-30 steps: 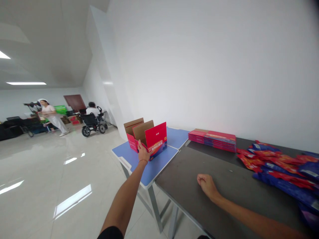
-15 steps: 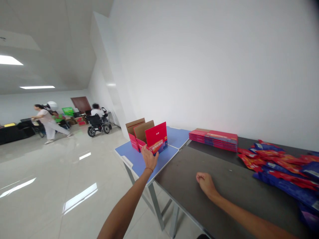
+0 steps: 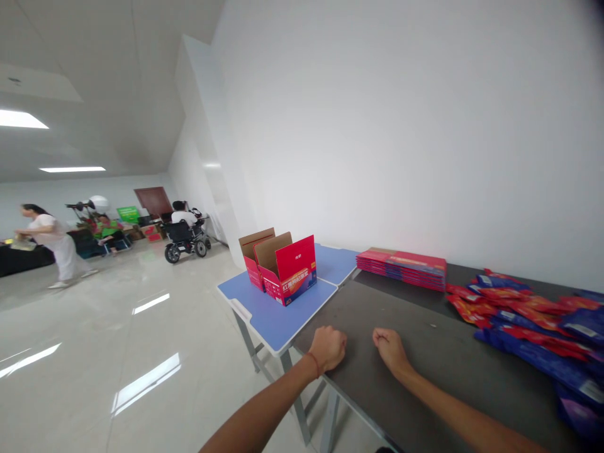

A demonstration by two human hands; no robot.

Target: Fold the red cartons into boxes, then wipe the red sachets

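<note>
My left hand [image 3: 329,348], with a thin band at the wrist, is curled into a fist at the left edge of the dark table [image 3: 358,305]. A short way to its right, my right hand [image 3: 389,347] rests on the same table, also in a fist. Nothing shows in either hand. Beyond my left hand, two red cardboard boxes with raised flaps stand close together on a blue table [image 3: 302,309]: a front box [image 3: 297,277] with printed lettering and a rear box [image 3: 253,270]. No hand touches them.
Flattened red cartons [image 3: 401,267] lie stacked at the dark table's back. Red and blue packets [image 3: 533,321] are heaped on the right. A white wall [image 3: 415,126] rises behind. Across the floor are a walking person [image 3: 51,239], a seated person [image 3: 109,229] and someone in a wheelchair [image 3: 183,229].
My left hand has left the front box, moved right and toward me onto the dark table, and closed into a fist. My right hand stays put. The walking person has moved left.
</note>
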